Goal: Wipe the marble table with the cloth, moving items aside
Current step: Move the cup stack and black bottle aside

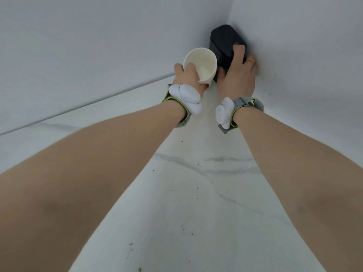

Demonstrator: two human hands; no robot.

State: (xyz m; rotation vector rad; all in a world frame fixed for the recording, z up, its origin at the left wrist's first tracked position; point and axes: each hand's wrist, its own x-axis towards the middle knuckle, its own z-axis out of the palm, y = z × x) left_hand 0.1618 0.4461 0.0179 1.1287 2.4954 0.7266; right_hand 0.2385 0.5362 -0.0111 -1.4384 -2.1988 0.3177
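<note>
Head view looks down on the marble table [182, 203], white with grey veins and dark crumbs, meeting 2 pale walls at a corner. A black box [225, 44] sits in that corner, grasped by the right hand [238, 75], which wears a ring. Just beside it, the left hand [186, 74] grips a cream cup [201, 64], seemingly tilted. Both wrists carry white strapped sensors.

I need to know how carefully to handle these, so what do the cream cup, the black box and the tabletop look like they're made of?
The cream cup, gripped by the left hand, looks like thin matte paper or plastic; it is hard to tell which. The black box under the right hand looks like matte, finely textured plastic with rounded corners. The table looks like polished white marble with grey veins, dotted with dark crumbs.
</note>
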